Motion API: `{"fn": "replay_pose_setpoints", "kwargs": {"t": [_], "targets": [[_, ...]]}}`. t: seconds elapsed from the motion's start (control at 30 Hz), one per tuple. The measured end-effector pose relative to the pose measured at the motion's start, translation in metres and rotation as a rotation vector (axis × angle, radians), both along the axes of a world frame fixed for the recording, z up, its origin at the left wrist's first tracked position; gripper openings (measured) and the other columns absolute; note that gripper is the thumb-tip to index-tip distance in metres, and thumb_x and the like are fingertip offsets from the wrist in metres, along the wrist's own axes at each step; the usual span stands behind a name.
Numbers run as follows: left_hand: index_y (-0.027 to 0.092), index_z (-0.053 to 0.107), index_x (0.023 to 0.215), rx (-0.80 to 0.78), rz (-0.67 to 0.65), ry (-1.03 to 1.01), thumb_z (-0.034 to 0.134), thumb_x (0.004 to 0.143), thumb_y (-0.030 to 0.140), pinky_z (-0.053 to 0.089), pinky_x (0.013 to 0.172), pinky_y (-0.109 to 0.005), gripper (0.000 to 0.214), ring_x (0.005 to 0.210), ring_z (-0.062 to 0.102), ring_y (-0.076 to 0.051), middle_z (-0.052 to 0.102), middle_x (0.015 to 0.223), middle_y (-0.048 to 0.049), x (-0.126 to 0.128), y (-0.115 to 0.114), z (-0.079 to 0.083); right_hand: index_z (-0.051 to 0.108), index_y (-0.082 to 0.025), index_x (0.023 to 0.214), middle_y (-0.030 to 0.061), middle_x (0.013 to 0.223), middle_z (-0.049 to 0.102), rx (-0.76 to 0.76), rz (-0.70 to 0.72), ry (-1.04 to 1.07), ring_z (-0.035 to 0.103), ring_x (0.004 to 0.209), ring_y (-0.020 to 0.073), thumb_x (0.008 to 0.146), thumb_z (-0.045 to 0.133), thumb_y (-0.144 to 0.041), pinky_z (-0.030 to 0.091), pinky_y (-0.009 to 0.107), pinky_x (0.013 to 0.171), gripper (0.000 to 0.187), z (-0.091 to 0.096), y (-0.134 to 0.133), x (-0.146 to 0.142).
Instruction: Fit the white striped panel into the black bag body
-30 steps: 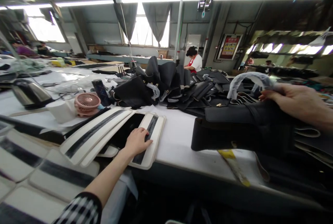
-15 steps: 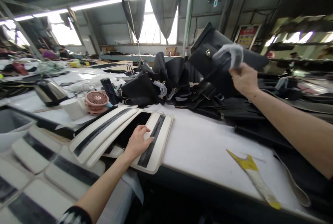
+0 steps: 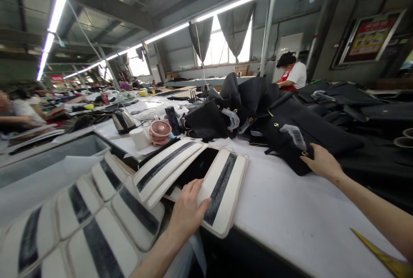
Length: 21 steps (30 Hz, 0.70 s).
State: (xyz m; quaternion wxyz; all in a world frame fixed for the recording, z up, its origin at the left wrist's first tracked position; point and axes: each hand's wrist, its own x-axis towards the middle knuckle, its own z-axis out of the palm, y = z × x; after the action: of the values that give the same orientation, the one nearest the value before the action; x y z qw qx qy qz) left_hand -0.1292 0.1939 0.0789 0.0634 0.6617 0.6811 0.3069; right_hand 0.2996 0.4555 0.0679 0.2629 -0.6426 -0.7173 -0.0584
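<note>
My left hand [image 3: 187,213] touches the left edge of a white panel [image 3: 226,192] with a dark strip down its middle. Its thumb and fingers lie apart on top, not closed round it. Further right, my right hand [image 3: 322,162] grips a black bag [image 3: 300,123] beside a gold ring and a plastic-wrapped handle [image 3: 294,136]. That bag leans against the pile, low over the white table; the fingertips behind its edge are hidden. Two more striped panels [image 3: 171,164] overlap left of the touched one, with something black between them.
More striped panels [image 3: 106,235] fill the lower left beside a grey bin [image 3: 80,149]. Black bags [image 3: 226,106] stand behind, near a pink fan [image 3: 160,131], white roll [image 3: 139,138] and kettle [image 3: 123,121]. A yellow-ended tool [image 3: 380,254] lies lower right. A person [image 3: 295,73] works beyond.
My right hand has lowered the black bag from the air onto the table by the pile. My left hand has shifted to the panel's left edge. The view has turned left.
</note>
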Motion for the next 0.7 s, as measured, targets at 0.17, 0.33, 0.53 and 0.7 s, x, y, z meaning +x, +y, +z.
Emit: {"fn": "replay_pose_setpoints", "kwargs": {"t": [0.17, 0.33, 0.53, 0.7], "targets": [[0.022, 0.056, 0.126, 0.093, 0.106, -0.083, 0.055, 0.09, 0.03, 0.04, 0.108, -0.041, 0.038, 0.123, 0.053, -0.026, 0.059, 0.129, -0.0092, -0.015, -0.04, 0.015, 0.051, -0.017, 0.13, 0.0178, 0.136, 0.055, 0.039, 0.223, 0.025, 0.05, 0.127, 0.0326, 0.086, 0.049, -0.047, 0.042, 0.044, 0.105, 0.053, -0.023, -0.078, -0.04], [0.023, 0.056, 0.119, 0.356, 0.379, -0.101, 0.058, 0.088, 0.031, 0.033, 0.113, -0.042, 0.033, 0.127, 0.047, -0.026, 0.058, 0.126, -0.0093, -0.051, -0.083, 0.033, 0.063, -0.023, 0.119, 0.0117, 0.141, 0.053, -0.112, 0.648, 0.099, 0.053, 0.127, 0.0297, 0.087, 0.051, -0.051, 0.045, 0.047, 0.108, 0.045, -0.061, -0.176, -0.125], [0.024, 0.046, 0.125, 0.212, 0.755, -1.048, 0.063, 0.086, 0.031, 0.032, 0.114, -0.037, 0.043, 0.139, 0.038, -0.022, 0.044, 0.145, -0.0101, -0.102, -0.098, 0.027, 0.063, -0.02, 0.124, 0.0111, 0.136, 0.058, -0.25, 0.86, 0.091, 0.055, 0.124, 0.0269, 0.089, 0.052, -0.034, 0.045, 0.043, 0.108, 0.04, -0.021, -0.234, -0.237], [0.014, 0.06, 0.098, 0.039, 0.742, -1.392, 0.056, 0.092, 0.025, 0.055, 0.084, -0.032, 0.013, 0.091, 0.068, -0.018, 0.068, 0.099, -0.0103, -0.123, -0.083, 0.017, 0.063, -0.017, 0.117, 0.0121, 0.131, 0.059, -0.214, 0.922, 0.126, 0.057, 0.12, 0.0263, 0.089, 0.051, -0.024, 0.046, 0.04, 0.104, 0.031, 0.024, -0.24, -0.309]]}}
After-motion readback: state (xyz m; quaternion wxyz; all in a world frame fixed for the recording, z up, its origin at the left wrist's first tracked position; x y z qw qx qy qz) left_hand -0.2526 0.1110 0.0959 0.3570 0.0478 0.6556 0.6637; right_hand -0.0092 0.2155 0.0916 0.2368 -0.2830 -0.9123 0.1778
